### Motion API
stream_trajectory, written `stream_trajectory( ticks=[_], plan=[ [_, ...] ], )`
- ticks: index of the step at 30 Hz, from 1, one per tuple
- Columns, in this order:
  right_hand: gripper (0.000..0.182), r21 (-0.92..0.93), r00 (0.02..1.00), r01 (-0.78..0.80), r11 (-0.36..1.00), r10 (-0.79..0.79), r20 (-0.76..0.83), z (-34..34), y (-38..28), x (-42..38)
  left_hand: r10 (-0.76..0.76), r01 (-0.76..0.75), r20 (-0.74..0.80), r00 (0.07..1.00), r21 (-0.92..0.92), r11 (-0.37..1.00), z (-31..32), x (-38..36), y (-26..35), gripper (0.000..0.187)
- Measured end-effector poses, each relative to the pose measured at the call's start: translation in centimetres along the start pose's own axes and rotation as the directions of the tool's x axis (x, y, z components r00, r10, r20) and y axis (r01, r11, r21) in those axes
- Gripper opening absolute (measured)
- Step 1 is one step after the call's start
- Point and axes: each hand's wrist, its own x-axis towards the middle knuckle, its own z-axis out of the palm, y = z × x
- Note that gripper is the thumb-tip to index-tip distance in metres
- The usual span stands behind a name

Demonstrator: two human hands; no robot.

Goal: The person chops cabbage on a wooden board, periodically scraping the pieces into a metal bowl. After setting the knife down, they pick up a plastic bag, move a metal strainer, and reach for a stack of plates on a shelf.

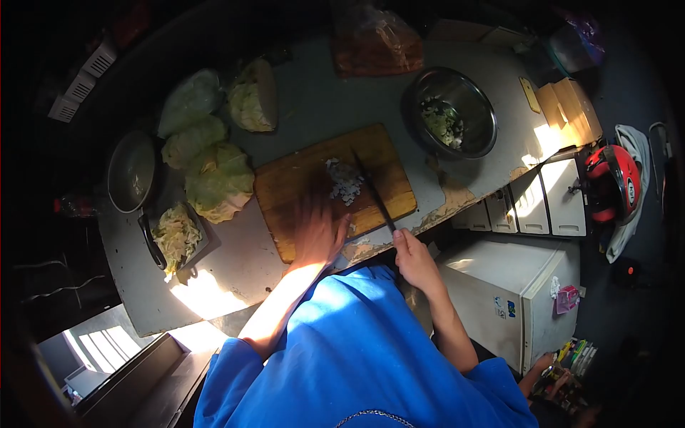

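On the wooden cutting board lies a small heap of chopped white pieces. My left hand rests flat on the near left part of the board, fingers apart, holding nothing. My right hand grips the handle of a knife, whose dark blade extends over the board just right of the heap. A metal bowl with chopped green and white pieces stands beyond the board to the right. Cabbage leaves lie left of the board, and a cut cabbage sits behind them.
A pan and a tray of shredded cabbage are at the left of the table. A plastic bag lies at the back. Right are a cardboard box, red helmet and white fridge. Another person's hand shows lower right.
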Motion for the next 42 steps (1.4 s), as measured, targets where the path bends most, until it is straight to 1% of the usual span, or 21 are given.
stream_trajectory(
  ticks=[1,2,4,6,7,11,13,16,20,22,23,25,26,28,29,31,32,34,37,39,42],
  plan=[
    [0.043,0.016,0.993,-0.083,0.996,0.082,0.083,0.1,-0.4,-0.5,0.031,-0.029,0.029,0.999,-0.065,0.997,-0.1,0.6,0.1,0.066],
    [0.042,0.035,0.993,-0.072,0.997,0.068,0.101,0.3,-0.5,-0.9,0.029,-0.027,0.027,0.999,-0.065,0.998,-0.3,1.0,0.0,0.066],
    [0.041,0.053,0.991,-0.057,0.997,0.051,0.122,0.5,-0.4,-1.4,-0.034,0.018,-0.063,0.997,-0.234,0.972,-1.2,2.0,-0.4,0.073],
    [0.045,-0.013,0.996,0.074,0.997,-0.074,-0.048,0.3,-0.1,-1.6,-0.018,0.01,-0.031,0.999,-0.257,0.966,-2.1,3.4,-0.7,0.076],
    [0.044,0.003,0.996,0.035,0.999,-0.035,-0.088,0.1,-0.4,-1.4,0.001,0.0,0.004,1.0,-0.28,0.96,-2.4,4.0,-0.9,0.079],
    [0.041,-0.056,0.983,0.043,0.997,-0.052,-0.174,-0.7,-0.6,0.1,0.012,0.025,0.116,0.993,-0.312,0.95,-1.8,5.9,-0.3,0.085],
    [0.041,-0.027,0.99,-0.012,1.0,0.008,-0.139,-1.5,-1.4,0.1,0.128,-0.12,0.06,0.99,-0.127,0.985,-0.4,6.0,-0.4,0.085],
    [0.038,-0.008,0.984,0.028,1.0,-0.029,-0.174,-1.7,-0.7,0.2,0.189,-0.155,0.135,0.973,-0.227,0.962,-0.7,5.8,-0.5,0.081],
    [0.037,0.076,0.984,0.057,0.996,-0.043,-0.172,-2.0,0.2,0.9,0.216,-0.191,0.076,0.973,-0.25,0.949,-2.8,6.7,-0.7,0.071],
    [0.036,0.06,0.992,0.089,0.994,-0.083,-0.094,-2.7,0.4,1.5,0.181,-0.048,0.398,0.899,-0.322,0.946,-2.9,7.0,-0.2,0.066],
    [0.036,0.05,0.991,0.107,0.993,-0.103,-0.081,-3.2,0.2,1.9,0.164,-0.038,0.382,0.909,-0.317,0.948,-2.7,7.0,-0.4,0.066],
    [0.037,-0.061,0.982,0.179,0.982,-0.182,-0.045,-4.1,-0.6,2.4,0.218,-0.08,0.271,0.938,-0.442,0.894,-2.2,6.2,-1.2,0.067],
    [0.037,-0.109,0.998,0.057,0.992,-0.054,0.035,-5.0,-1.9,2.4,0.184,-0.059,0.259,0.948,-0.427,0.902,-2.5,5.8,-1.4,0.067],
    [0.037,-0.14,0.993,0.066,0.988,-0.052,0.102,-6.1,-2.4,2.8,0.047,-0.043,0.013,0.999,-0.253,0.966,-3.0,4.9,-1.3,0.074],
    [0.037,-0.168,0.99,0.054,0.984,-0.031,0.135,-6.6,-2.4,3.2,0.028,-0.025,0.006,1.0,-0.243,0.97,-3.1,4.3,-0.7,0.074],
    [0.037,-0.162,0.99,0.088,0.983,-0.068,0.123,-6.6,-1.8,4.1,-0.208,0.192,-0.134,0.969,-0.122,0.974,-2.9,2.5,1.2,0.082],
    [0.036,-0.152,0.991,0.109,0.982,-0.095,0.095,-6.4,-1.2,4.4,-0.22,0.205,-0.134,0.966,-0.119,0.971,-2.0,1.7,2.0,0.082],
    [0.036,-0.129,0.986,0.142,0.981,-0.128,0.108,-5.6,0.0,5.5,-0.241,0.262,-0.173,0.955,0.112,0.959,0.7,0.8,2.8,0.087],
    [0.036,-0.107,0.977,0.168,0.98,-0.151,0.151,-5.6,-0.2,5.7,-0.261,0.294,-0.216,0.941,0.137,0.946,2.1,2.2,3.9,0.083],
    [0.037,-0.078,0.958,0.161,0.984,-0.137,0.253,-5.9,-0.3,5.7,-0.243,0.263,-0.203,0.948,0.077,0.962,2.4,3.3,3.8,0.081],
    [0.038,-0.089,0.949,0.173,0.981,-0.142,0.281,-6.5,0.0,5.7,-0.21,0.203,-0.219,0.953,-0.055,0.978,1.9,3.5,4.4,0.077]
  ],
)
